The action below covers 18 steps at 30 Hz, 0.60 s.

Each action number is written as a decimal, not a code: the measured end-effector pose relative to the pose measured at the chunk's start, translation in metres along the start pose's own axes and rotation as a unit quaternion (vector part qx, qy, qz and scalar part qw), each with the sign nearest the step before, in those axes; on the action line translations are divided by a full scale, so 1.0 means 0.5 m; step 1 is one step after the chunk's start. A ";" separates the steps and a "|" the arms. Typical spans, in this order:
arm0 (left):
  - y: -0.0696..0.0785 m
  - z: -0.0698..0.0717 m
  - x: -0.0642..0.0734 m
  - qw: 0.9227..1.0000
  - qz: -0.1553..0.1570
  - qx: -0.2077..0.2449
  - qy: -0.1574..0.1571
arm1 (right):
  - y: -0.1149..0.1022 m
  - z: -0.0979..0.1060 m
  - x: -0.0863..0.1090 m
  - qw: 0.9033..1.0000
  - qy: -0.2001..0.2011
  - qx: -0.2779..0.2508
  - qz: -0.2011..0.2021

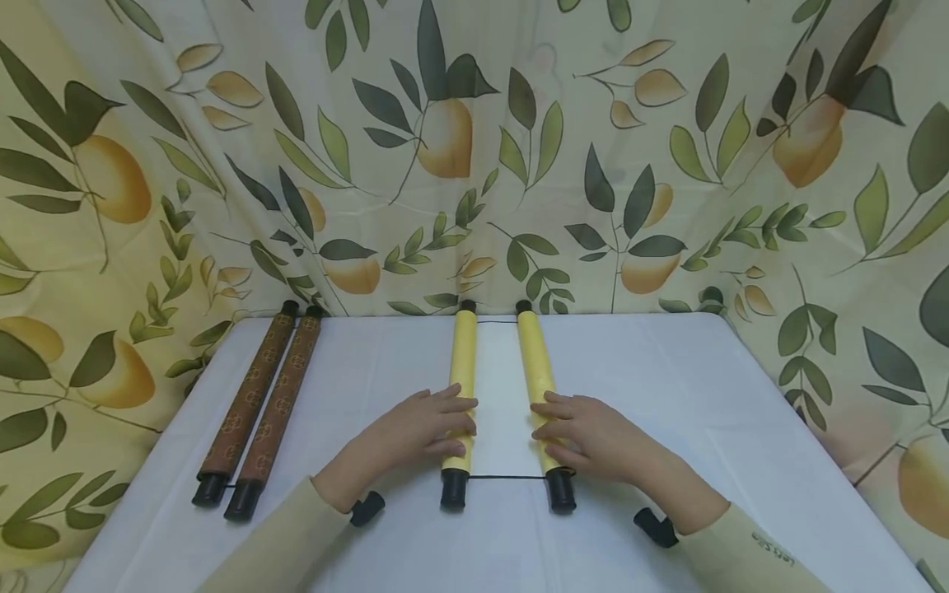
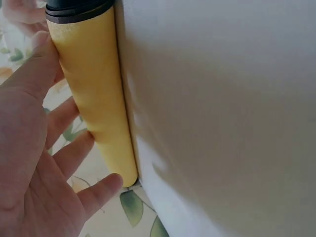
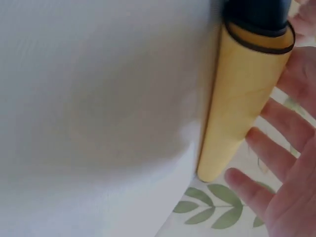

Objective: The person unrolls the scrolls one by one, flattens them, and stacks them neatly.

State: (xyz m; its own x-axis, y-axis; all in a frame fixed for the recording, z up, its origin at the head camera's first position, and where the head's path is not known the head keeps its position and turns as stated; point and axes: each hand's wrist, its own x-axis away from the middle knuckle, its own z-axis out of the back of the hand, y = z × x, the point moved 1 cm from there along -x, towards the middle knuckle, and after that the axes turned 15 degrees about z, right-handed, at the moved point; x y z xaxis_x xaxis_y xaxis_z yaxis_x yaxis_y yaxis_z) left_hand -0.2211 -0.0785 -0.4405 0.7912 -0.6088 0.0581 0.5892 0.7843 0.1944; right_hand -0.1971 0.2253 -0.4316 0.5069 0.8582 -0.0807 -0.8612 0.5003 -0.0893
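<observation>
A hanging scroll with yellow backing lies partly unrolled on the table. Its left roll (image 1: 465, 346) and right roll (image 1: 532, 354) have black end knobs, and a strip of white paper (image 1: 498, 395) shows between them. My left hand (image 1: 417, 424) lies over the lower part of the left roll, fingers extended and spread. On the other side, my right hand (image 1: 593, 432) rests likewise across the right roll. In the left wrist view, fingertips touch the yellow roll (image 2: 94, 89) along its outer side. The right wrist view has loosely spread fingers beside the other roll (image 3: 242, 94).
A second scroll, brown (image 1: 248, 395) with a round pattern and black knobs, lies as two close rolls on the table's left side. A white cloth covers the table (image 1: 652, 371). Behind it hangs a curtain (image 1: 549, 165) printed with fruit and leaves.
</observation>
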 end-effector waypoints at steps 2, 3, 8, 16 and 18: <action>-0.004 0.001 0.002 1.000 -0.003 -0.023 0.004 | 0.001 0.001 -0.006 1.000 -0.010 0.017 0.018; -0.006 0.002 0.003 0.999 -0.007 -0.032 0.009 | 0.002 0.000 -0.008 0.999 -0.014 0.026 0.025; -0.016 0.002 0.006 0.998 -0.011 -0.052 0.036 | 0.009 -0.001 -0.009 0.999 -0.013 0.036 0.031; -0.031 -0.007 0.016 0.999 0.013 -0.030 0.042 | 0.016 -0.003 0.003 0.996 0.009 0.065 0.064; -0.032 -0.007 0.018 0.999 0.025 -0.022 0.029 | 0.017 -0.002 0.006 0.995 0.012 0.070 0.066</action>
State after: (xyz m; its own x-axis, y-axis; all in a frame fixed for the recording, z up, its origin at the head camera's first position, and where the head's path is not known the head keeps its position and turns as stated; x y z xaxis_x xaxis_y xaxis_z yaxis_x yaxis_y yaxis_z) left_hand -0.2229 -0.0962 -0.4464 0.8269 -0.5623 0.0097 0.5548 0.8185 0.1490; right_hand -0.2028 0.2320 -0.4334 0.3879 0.9155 -0.1065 -0.9163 0.3956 0.0628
